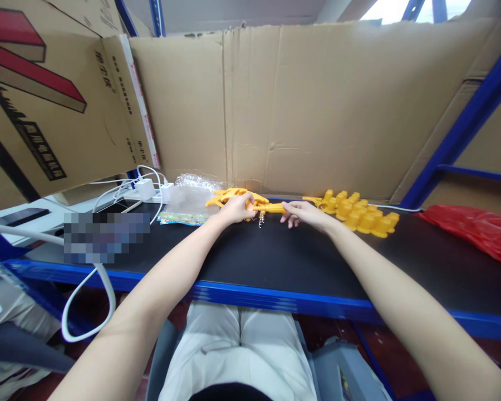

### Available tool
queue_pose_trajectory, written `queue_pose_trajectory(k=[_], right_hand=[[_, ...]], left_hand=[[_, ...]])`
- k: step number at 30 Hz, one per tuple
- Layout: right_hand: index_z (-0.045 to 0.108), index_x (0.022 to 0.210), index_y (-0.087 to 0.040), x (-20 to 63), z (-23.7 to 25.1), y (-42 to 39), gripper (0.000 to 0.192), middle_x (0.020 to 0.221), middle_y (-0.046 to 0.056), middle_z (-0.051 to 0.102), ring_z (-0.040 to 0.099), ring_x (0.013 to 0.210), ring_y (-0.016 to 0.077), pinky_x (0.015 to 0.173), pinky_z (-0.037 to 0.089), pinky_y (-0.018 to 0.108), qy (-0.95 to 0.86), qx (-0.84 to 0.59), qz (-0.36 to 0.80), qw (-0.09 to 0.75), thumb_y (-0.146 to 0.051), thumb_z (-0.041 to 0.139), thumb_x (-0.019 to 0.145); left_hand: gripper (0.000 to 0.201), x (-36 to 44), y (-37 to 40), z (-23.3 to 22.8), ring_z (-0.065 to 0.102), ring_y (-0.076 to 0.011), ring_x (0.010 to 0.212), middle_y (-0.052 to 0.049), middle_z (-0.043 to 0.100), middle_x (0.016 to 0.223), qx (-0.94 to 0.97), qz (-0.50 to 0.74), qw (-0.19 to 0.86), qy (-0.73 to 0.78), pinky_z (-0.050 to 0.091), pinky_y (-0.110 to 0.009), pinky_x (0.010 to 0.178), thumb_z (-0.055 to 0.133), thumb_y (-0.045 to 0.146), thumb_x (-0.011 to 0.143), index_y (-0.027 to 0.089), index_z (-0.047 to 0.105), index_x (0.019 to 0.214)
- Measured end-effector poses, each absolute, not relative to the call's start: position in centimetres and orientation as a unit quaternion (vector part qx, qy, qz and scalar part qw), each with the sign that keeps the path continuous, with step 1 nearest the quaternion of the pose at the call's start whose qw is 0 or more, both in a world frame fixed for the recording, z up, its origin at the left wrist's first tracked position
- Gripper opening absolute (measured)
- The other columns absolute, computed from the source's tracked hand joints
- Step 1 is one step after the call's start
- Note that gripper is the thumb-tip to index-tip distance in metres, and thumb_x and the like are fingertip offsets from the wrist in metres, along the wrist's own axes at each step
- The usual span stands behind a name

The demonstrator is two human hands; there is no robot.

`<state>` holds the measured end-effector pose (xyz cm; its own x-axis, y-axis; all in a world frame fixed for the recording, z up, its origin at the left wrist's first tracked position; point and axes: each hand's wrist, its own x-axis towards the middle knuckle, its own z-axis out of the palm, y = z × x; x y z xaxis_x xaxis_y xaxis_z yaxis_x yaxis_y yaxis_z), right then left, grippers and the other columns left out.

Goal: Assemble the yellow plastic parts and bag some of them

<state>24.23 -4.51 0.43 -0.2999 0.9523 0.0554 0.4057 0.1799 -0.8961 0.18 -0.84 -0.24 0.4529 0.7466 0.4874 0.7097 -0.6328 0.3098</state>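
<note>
A yellow plastic piece [274, 208] stretches between my hands above the black tabletop. My left hand [236, 208] is closed round its left end, thumb and fingers pinched together. At the other end, the thumb and forefinger of my right hand [304, 214] pinch the piece, while the lower fingers curl beneath. Curved yellow plastic parts [229, 195] lie behind and beside my left hand, partly hidden by it. Small coiled springs [261, 219] rest on the table just below the piece. Right of my right hand stand several yellow cup-shaped parts [365, 214] in rows.
Clear plastic packaging [187, 200] lies left of the yellow parts. White chargers [146, 189] and cables crowd the left end, near a blurred-out object [106, 236]. A red plastic bag [471, 228] sits at the right. Cardboard [325, 111] walls the back; a blue beam [275, 298] edges the front.
</note>
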Motion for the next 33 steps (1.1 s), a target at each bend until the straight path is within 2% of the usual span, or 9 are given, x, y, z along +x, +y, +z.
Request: queue_pose_trajectory(k=[5,9,11,13,16,18,23,33], right_hand=[[0.055,0.075,-0.013,23.6,0.2,-4.5,0.050,0.061,0.007,0.065,0.054,0.042,0.0078,0.038,0.036,0.017,-0.672,-0.519,0.407,0.337,-0.061,0.044,0.082],[0.056,0.074,-0.011,23.5,0.2,-4.5,0.055,0.057,0.007,0.062,0.051,0.037,0.0074,0.034,0.034,0.017,-0.656,-0.544,0.406,0.330,-0.062,0.037,0.085],[0.057,0.084,-0.011,23.9,0.2,-4.4,0.053,0.063,0.008,0.065,0.052,0.039,0.0081,0.035,0.037,0.018,-0.649,-0.536,0.432,0.325,-0.061,0.038,0.086],[0.054,0.103,-0.014,24.6,0.1,-4.2,0.046,0.080,0.009,0.068,0.058,0.048,0.0095,0.042,0.044,0.019,-0.649,-0.510,0.463,0.323,-0.055,0.050,0.083],[0.045,0.121,-0.021,25.7,-0.2,-3.9,0.056,0.102,0.008,0.065,0.065,0.067,0.0118,0.057,0.051,0.021,-0.665,-0.463,0.482,0.335,-0.036,0.070,0.073],[0.046,0.119,-0.022,26.0,-0.3,-3.7,0.055,0.103,0.007,0.064,0.065,0.072,0.0124,0.062,0.052,0.023,-0.667,-0.447,0.484,0.348,-0.030,0.072,0.071],[0.053,0.107,-0.017,25.9,-0.3,-3.6,0.037,0.101,0.010,0.065,0.065,0.071,0.0123,0.063,0.052,0.023,-0.652,-0.457,0.488,0.357,-0.029,0.068,0.075],[0.060,0.099,-0.014,25.7,-0.3,-3.6,0.032,0.094,0.011,0.068,0.065,0.070,0.0121,0.061,0.051,0.021,-0.656,-0.455,0.488,0.353,-0.039,0.064,0.079]], left_hand=[[0.026,0.3,-1.0,-0.2,0.049,-0.0140,0.062,0.003,0.052,0.062,0.848,0.303,0.037,0.432,0.033,-0.024,0.058,0.063,0.031,0.067,0.020,0.056,0.090],[0.025,0.3,-0.9,-0.3,0.049,-0.0142,0.062,0.003,0.053,0.063,0.850,0.308,0.034,0.427,0.034,-0.024,0.058,0.062,0.031,0.067,0.020,0.056,0.090],[0.026,0.2,-0.9,-0.3,0.049,-0.0142,0.062,0.003,0.053,0.064,0.850,0.308,0.034,0.427,0.034,-0.024,0.058,0.062,0.032,0.068,0.020,0.056,0.090],[0.025,0.2,-0.9,-0.3,0.049,-0.0140,0.062,0.003,0.053,0.064,0.849,0.308,0.033,0.429,0.034,-0.024,0.058,0.062,0.033,0.068,0.020,0.056,0.089],[0.024,0.2,-0.9,-0.2,0.048,-0.0137,0.063,0.003,0.053,0.065,0.848,0.308,0.030,0.430,0.033,-0.024,0.059,0.062,0.032,0.068,0.020,0.055,0.087],[0.024,0.3,-0.9,-0.2,0.048,-0.0136,0.063,0.003,0.053,0.065,0.848,0.306,0.029,0.431,0.033,-0.024,0.059,0.061,0.032,0.068,0.021,0.055,0.087],[0.025,0.3,-0.9,-0.3,0.049,-0.0146,0.063,0.002,0.054,0.066,0.849,0.305,0.025,0.430,0.034,-0.025,0.060,0.062,0.033,0.068,0.020,0.055,0.088],[0.024,0.3,-0.9,-0.2,0.050,-0.0148,0.064,0.002,0.054,0.065,0.850,0.305,0.022,0.429,0.033,-0.025,0.058,0.062,0.032,0.068,0.021,0.056,0.088]])
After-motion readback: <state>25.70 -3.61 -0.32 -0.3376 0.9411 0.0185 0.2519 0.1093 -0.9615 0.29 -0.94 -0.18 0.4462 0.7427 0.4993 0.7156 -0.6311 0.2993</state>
